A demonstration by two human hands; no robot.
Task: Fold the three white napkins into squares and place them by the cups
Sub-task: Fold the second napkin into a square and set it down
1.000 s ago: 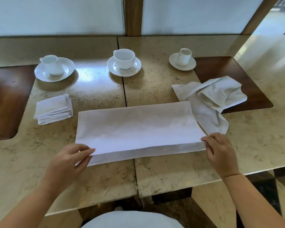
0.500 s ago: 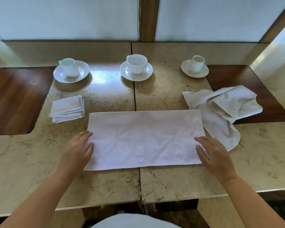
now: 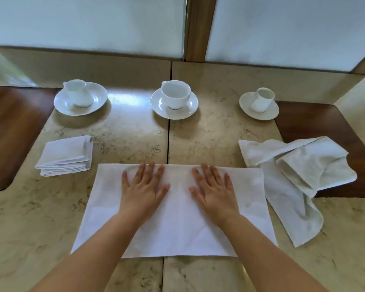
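Both hands, left hand [image 3: 142, 191] and right hand [image 3: 214, 191], press flat on the half-folded napkin [image 3: 177, 224], fingers spread. Second napkin's smoothing, probably. Next: fold it crosswise.

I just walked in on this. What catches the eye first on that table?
Two bare hands, the left hand and right hand, pressed flat on a half-folded napkin at the near edge. A finished folded square lies left, a crumpled napkin right. Three white cups on saucers line the back; the middle cup stands out.
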